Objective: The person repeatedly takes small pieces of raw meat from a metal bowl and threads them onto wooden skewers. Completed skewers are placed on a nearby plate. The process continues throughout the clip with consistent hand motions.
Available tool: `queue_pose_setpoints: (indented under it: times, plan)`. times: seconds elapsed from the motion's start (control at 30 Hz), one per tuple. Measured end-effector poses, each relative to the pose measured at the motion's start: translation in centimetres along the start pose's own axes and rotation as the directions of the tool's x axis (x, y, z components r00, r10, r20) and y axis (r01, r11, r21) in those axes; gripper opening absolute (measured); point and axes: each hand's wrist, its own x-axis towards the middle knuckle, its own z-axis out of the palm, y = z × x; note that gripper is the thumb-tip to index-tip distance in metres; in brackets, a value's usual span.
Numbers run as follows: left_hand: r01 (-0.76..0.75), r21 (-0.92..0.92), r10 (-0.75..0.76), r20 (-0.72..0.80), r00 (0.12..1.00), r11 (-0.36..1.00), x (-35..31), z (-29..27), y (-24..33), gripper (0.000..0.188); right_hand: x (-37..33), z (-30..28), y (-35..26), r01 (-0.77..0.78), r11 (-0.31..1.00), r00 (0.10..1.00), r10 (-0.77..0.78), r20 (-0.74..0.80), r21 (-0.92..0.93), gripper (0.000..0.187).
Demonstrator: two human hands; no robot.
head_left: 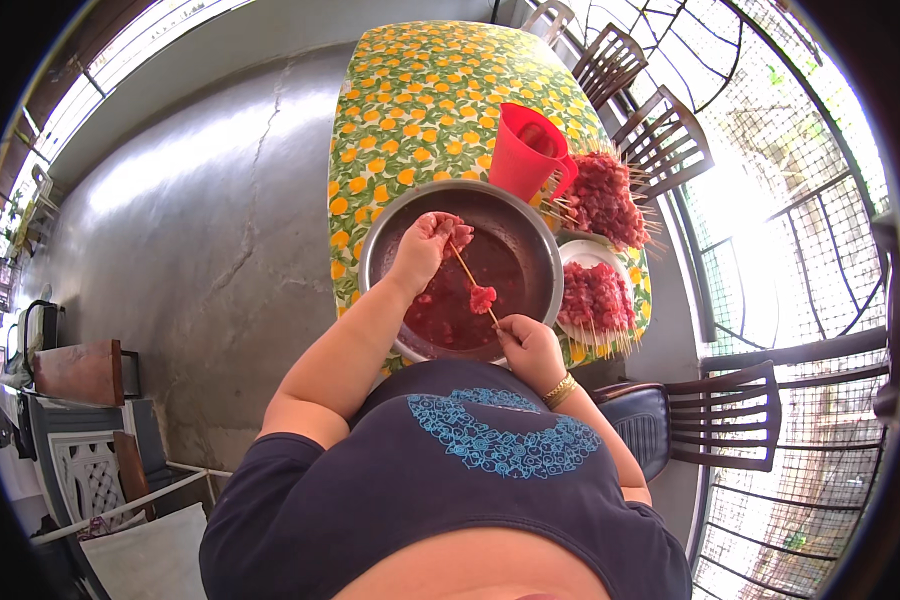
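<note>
Grey floor w/ a long crack runs off to my L; table in front of me wears a yellow/green fruit-print cloth, w/ dark slatted chairs along its R side. Big metal bowl sits at the near end, red liquid + bits of meat inside. Pile of meat skewers is by the table's R edge, sticks poking out; red pitcher stands btwn it & the bowl's far side. White plate w/ more skewers, just R of bowl. My hands are apart, both on one stick over the bowl: L hand grips the far end, R hand pinches the near end. Gold bracelet on R wrist. Stick slants btwn them, meat chunk threaded on it, nearer R fingers. Can't tell if L fingers hold meat too.
</note>
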Motion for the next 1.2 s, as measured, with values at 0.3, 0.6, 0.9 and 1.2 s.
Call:
queue_pose_setpoints:
  times: [0.3,0.6,0.9,1.2]
  plan:
    - [0.094,-0.068,-0.105,-0.174,0.979,0.993,0.1,1.7,-1.8,0.020,-0.7,0.1,1.5,-0.014,0.994,0.999,0.017,-0.035,0.107,0.013]
    - [0.038,-0.217,-0.094,-0.254,0.963,0.975,-0.1,2.8,-2.0,0.023,-0.8,0.3,1.8,-0.027,0.990,0.999,0.031,-0.024,0.142,0.012]
    - [0.136,-0.410,-0.244,-0.223,0.944,0.902,0.1,2.4,-1.3,0.022,-0.7,0.6,1.7,-0.009,0.985,1.000,0.013,-0.021,0.171,0.012]
    - [0.123,-0.371,-0.208,-0.197,0.958,0.920,-0.7,3.0,-0.4,0.024,-0.6,0.8,1.5,0.037,0.986,0.999,-0.032,-0.029,0.160,0.011]
